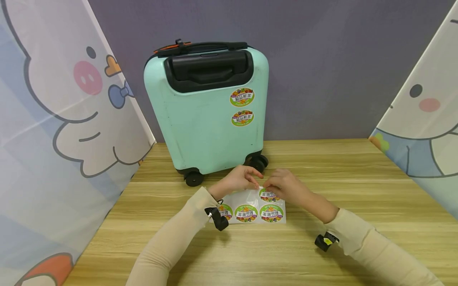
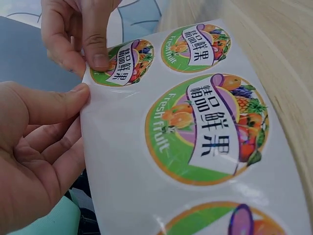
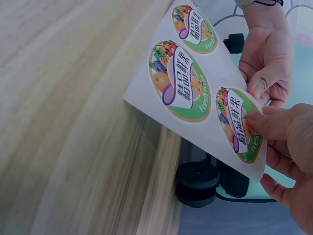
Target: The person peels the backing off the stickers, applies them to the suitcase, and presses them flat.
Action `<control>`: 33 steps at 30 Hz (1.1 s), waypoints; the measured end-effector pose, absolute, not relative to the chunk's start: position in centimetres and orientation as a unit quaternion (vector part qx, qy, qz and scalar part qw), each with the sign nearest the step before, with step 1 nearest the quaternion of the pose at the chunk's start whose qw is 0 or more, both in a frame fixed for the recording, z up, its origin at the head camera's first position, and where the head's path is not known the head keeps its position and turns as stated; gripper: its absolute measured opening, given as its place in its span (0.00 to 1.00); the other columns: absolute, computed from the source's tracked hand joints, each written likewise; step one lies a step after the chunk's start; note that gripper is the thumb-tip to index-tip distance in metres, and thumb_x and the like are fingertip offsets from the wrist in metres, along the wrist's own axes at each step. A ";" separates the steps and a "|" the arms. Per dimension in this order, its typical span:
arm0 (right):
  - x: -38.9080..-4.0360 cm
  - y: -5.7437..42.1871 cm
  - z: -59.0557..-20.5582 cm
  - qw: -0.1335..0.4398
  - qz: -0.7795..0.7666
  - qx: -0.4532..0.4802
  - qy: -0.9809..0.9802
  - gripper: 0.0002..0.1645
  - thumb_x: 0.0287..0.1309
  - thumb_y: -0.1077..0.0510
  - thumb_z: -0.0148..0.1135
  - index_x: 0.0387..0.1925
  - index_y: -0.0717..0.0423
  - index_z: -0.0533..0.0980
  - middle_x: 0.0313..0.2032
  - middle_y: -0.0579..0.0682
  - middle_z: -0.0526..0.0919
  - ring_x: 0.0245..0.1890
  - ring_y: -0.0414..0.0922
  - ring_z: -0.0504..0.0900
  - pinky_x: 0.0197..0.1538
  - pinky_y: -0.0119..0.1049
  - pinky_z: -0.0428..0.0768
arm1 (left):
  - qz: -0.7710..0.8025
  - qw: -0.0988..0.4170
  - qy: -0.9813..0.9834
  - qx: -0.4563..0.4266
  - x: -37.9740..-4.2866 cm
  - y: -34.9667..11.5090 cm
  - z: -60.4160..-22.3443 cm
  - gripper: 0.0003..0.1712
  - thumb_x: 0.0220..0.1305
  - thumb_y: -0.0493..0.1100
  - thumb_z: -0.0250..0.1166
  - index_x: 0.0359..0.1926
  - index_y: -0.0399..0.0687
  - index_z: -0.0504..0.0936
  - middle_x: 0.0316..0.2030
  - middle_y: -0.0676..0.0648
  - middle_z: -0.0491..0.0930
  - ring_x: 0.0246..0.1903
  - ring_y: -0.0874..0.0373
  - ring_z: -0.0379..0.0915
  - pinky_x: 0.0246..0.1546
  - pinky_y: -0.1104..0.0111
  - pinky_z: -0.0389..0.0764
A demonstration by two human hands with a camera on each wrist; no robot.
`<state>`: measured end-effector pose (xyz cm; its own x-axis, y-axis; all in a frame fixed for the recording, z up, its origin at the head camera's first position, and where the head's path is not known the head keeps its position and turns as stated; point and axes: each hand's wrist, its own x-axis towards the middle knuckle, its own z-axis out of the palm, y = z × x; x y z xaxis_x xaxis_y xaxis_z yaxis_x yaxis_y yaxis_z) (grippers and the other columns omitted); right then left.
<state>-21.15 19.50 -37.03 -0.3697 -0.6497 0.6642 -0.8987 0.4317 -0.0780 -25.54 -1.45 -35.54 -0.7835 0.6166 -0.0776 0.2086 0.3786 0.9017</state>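
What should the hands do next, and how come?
Maybe the right hand should gently peel up the corner sticker: it touches that sticker, the left hand is at the edge of the sheet, and two matching stickers are on the suitcase.

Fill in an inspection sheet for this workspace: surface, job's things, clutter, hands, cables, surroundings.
Surface: light-brown wood-grain tabletop.
Job's things: mint-green hard-shell suitcase standing upright on black wheels, two oval green fruit stickers on its front; white rectangular backing sheet before it, bearing at least four matching oval stickers.
Clutter: nothing seen.
Hands: bare left hand grips the sheet's edge; bare right hand pinches the sheet near a corner, thumb on a sticker.
Cables: nothing seen.
Surroundings: plain grey wall behind; cartoon-printed fabric panels both sides.
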 end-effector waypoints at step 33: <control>-21.0 20.1 -36.7 0.265 0.235 0.542 -0.762 0.16 0.33 0.75 0.78 0.27 0.58 0.85 0.27 0.47 0.82 0.29 0.42 0.75 0.33 0.32 0.76 | 0.512 0.291 0.776 0.223 -25.4 -1.9 -35.1 0.19 0.62 0.25 0.64 0.54 0.33 0.79 0.29 0.46 0.86 0.21 0.64 0.69 0.22 0.75 0.66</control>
